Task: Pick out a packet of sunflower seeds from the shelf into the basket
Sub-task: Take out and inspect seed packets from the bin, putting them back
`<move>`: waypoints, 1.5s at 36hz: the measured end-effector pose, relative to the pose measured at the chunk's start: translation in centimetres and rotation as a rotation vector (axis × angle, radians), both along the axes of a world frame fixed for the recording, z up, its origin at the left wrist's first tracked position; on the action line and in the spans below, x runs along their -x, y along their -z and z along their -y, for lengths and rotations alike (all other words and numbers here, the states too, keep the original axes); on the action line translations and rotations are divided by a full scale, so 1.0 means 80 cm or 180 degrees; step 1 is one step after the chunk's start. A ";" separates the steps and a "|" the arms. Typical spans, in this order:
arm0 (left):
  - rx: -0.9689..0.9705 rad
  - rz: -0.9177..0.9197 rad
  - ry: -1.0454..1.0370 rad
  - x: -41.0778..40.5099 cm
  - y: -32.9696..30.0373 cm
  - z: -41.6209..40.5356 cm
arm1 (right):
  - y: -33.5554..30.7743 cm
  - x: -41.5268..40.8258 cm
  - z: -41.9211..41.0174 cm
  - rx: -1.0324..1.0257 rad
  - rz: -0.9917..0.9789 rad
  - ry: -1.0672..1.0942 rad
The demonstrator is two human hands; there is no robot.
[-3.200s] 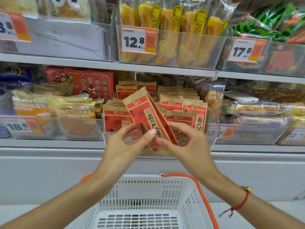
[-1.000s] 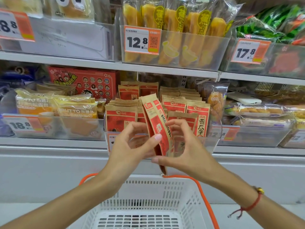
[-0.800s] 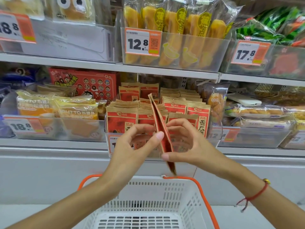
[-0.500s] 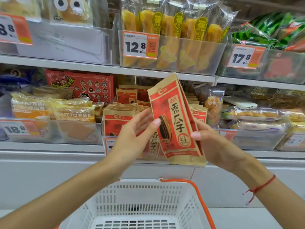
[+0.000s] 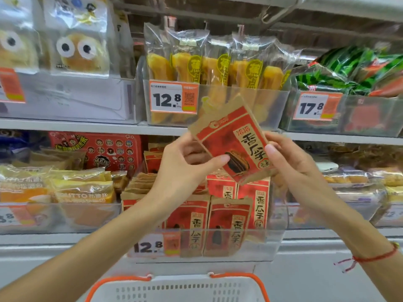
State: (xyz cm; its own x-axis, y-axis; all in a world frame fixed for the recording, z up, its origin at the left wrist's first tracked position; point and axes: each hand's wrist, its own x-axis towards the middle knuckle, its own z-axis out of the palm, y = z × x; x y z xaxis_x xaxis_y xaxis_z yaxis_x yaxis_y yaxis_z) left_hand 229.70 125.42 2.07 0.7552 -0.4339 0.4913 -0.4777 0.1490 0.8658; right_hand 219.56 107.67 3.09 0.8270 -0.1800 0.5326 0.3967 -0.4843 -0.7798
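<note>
Packet: red/brown sunflower seed packet (image 5: 231,140), held up in front of shelf, tilted w/ top corner leaning left, printed face toward camera; well above basket, not in it.
Left hand: left hand (image 5: 183,168) pinches packet's lower-left edge, thumb on front near the seed picture, fingers curled behind.
Right hand: right hand (image 5: 292,168) grips packet's right edge, thumb on front by the lettering, other fingers behind pkt, mostly hidden.
Wrist: red string bracelet (image 5: 370,257) on right wrist.
Basket: white basket (image 5: 174,290) w/ orange handle at bottom edge of view, below both hands; only its far rim showing, inside not visible.
Bin: clear plastic bin (image 5: 272,240) on lower shelf, directly under held pkt, packed w/ more seed packets (image 5: 229,225) standing upright in rows; 12.8 price tag (image 5: 157,245) on its front.
Upper shelf: yellow bread sticks (image 5: 209,70) in clear bags behind another 12.8 tag; watermelon-print packs (image 5: 349,70) to right w/ 17.8 tag (image 5: 316,106).
Left side: bagged yellow buns (image 5: 80,190) on lower shelf, red cartoon box (image 5: 96,149) behind them; googly-eye buns (image 5: 80,51) up top.
</note>
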 end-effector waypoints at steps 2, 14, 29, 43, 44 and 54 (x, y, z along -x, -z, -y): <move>-0.0278 0.0080 0.0010 -0.011 0.001 0.006 | -0.001 -0.012 0.011 0.0138 -0.0102 -0.0001; -0.1946 0.0743 0.0123 -0.073 0.009 0.012 | 0.047 -0.065 0.056 0.0417 -0.1167 -0.0131; -0.2927 0.1498 -0.0104 -0.088 0.000 0.035 | 0.042 -0.085 0.065 0.0845 -0.0960 0.0316; -0.3603 0.1336 0.0200 -0.098 0.003 0.046 | 0.040 -0.104 0.068 0.1981 -0.1650 0.0142; -0.3487 0.1340 0.0105 -0.102 0.003 0.044 | 0.035 -0.103 0.070 0.1931 -0.1648 0.0093; -0.3771 0.2257 -0.0273 -0.128 0.008 0.060 | 0.029 -0.126 0.079 0.2653 -0.1142 0.0908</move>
